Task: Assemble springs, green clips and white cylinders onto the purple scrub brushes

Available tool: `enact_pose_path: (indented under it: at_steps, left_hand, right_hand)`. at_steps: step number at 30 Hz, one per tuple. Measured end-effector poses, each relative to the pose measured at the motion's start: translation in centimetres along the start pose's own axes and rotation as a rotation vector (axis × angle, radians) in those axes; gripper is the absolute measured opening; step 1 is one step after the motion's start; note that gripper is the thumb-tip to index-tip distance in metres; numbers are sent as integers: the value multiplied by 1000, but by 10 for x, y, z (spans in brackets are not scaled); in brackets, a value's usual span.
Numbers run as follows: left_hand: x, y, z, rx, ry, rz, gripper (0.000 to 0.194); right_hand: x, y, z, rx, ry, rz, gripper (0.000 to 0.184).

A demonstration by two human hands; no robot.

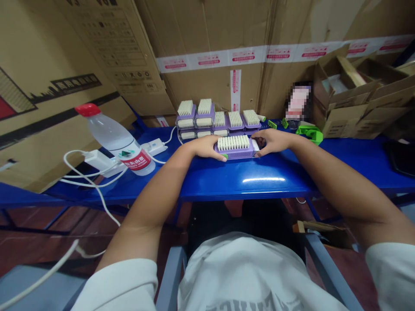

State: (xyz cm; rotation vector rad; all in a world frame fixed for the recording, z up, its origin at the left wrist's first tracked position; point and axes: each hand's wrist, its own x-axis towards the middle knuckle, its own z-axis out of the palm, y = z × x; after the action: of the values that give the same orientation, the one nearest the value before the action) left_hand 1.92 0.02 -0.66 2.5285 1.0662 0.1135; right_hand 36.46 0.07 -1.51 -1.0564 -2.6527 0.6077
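Note:
A purple brush (234, 147) with white bristles lies on the blue table (227, 177), bristles up. My left hand (205, 147) grips its left end with curled fingers. My right hand (271, 141) holds its right end, fingers closed around it. Just behind stand several more purple brushes (214, 119), some stacked two high, in a row against the cardboard wall.
A tilted water bottle (118, 140) with a red cap lies at the left near a white power strip (154, 147) and charger cables (87, 172). A green tape dispenser (309, 132) and open cardboard boxes (353, 95) sit at the right. Cardboard boxes (210, 43) wall the back.

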Motion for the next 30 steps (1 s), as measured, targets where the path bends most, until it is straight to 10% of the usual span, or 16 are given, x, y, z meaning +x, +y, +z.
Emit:
enact_pose_path:
  at_steps: [30]
  left_hand:
    - [1, -4, 1, -52, 7, 29, 86]
  right_hand:
    - [0, 4, 0, -11, 0, -52, 70]
